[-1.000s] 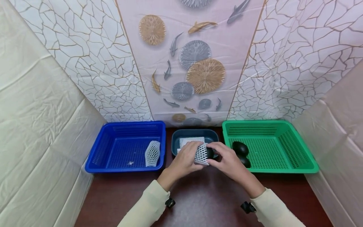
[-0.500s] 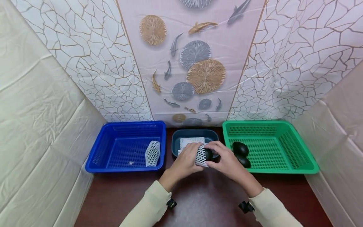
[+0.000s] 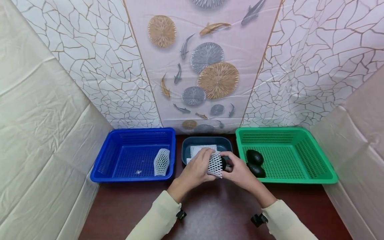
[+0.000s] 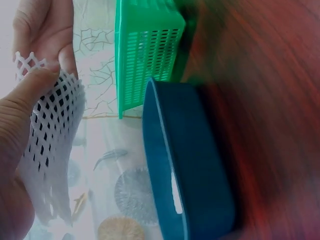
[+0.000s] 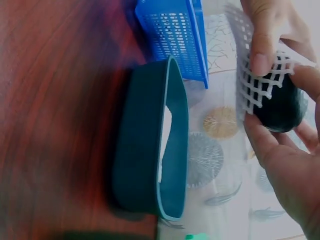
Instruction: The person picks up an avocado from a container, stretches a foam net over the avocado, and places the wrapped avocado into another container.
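In the head view, my left hand (image 3: 196, 168) grips a white foam net sleeve (image 3: 215, 165) above the front of the small dark blue-green tray (image 3: 207, 138). A dark avocado (image 5: 285, 107) sits partly inside the sleeve, its bare end sticking out toward the right. My right hand (image 3: 240, 171) holds that end, with thumb and fingertips at the sleeve's open edge. The left wrist view shows the left thumb pressing the netting (image 4: 52, 122); the avocado is mostly hidden there.
A blue basket (image 3: 132, 180) on the left holds one net-covered piece (image 3: 162, 162). Two bare dark avocados (image 3: 255, 157) lie at the left side of the green basket (image 3: 300, 180). More white foam netting (image 3: 202, 149) lies in the middle tray. Brown table (image 3: 210, 213) stretches in front.
Over the last half second the sleeve's edge has moved right over the avocado, so less of it shows. My right fingers have shifted slightly right. The left hand has barely moved.
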The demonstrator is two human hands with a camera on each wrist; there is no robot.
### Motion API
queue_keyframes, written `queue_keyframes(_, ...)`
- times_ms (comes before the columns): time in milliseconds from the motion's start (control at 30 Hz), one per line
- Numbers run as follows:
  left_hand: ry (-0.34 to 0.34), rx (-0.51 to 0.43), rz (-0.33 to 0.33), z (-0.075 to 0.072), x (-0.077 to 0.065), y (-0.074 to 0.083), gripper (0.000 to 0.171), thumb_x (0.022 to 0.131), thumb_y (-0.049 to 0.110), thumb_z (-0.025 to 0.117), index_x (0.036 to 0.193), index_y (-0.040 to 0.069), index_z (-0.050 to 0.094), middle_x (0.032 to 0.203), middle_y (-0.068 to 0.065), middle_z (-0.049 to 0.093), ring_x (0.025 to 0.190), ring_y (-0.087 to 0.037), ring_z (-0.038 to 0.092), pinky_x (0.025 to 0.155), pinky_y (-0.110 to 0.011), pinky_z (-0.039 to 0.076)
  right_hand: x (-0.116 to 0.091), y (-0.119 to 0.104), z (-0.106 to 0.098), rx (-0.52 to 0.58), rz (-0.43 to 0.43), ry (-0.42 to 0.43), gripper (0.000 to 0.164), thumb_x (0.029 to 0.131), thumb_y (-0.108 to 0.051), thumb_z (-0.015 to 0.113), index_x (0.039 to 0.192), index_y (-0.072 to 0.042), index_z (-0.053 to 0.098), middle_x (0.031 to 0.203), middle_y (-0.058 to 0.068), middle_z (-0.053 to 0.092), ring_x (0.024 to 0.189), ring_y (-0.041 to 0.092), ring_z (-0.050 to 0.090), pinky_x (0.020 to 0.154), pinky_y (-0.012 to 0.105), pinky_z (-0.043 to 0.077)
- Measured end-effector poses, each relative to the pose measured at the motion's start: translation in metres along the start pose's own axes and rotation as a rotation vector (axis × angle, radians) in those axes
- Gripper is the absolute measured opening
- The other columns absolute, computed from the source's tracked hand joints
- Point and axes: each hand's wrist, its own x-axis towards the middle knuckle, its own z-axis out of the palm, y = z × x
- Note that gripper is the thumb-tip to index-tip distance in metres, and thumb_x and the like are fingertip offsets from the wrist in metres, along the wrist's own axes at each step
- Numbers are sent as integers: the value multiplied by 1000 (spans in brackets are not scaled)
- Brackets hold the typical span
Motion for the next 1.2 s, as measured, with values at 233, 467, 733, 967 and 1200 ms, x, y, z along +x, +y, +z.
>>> queue_keyframes(233, 94, 2, -3, -14, -4, -12, 85, 79, 62, 82, 140, 11, 52, 135, -6, 62, 123, -22, 59, 104, -45, 50, -2, 1, -3, 100, 31, 43, 60, 92, 3, 68, 145, -10, 44, 145, 24, 48, 124, 42, 60, 82, 28, 60)
queue_keyframes(467, 114, -473, -205, -23, -15, -27, 53, 87, 33, 82, 134, 16, 62, 136, -1, 60, 126, -19, 57, 105, -45, 50, -5, -1, -13, 107, 80, 72, 62, 90, 6, 66, 146, -10, 44, 147, 25, 46, 127, 43, 58, 81, 28, 59)
queue_keyframes(733, 123, -770, -293, -17, -18, -24, 42, 85, 20, 86, 124, 20, 69, 128, -1, 67, 116, -22, 61, 98, -36, 52, -5, 0, -17, 88, 105, 109, 59, 89, 7, 64, 143, -7, 45, 144, 22, 49, 116, 28, 61, 80, 28, 56)
queue_keyframes(967, 130, -741, -334, -16, -16, -20, 47, 83, 22, 88, 126, 24, 69, 129, 2, 66, 118, -18, 60, 103, -40, 49, -4, -2, -15, 81, 91, 122, 58, 88, 8, 63, 143, -2, 47, 148, 23, 48, 113, 28, 61, 78, 28, 56)
queue_keyframes(1200, 71, -683, -323, -15, -13, -17, 54, 83, 30, 88, 132, 27, 66, 134, 6, 63, 121, -14, 58, 101, -40, 50, -1, -5, -13, 56, 113, 117, 60, 90, 5, 65, 148, 0, 50, 141, 25, 57, 122, 36, 61, 91, 25, 57)
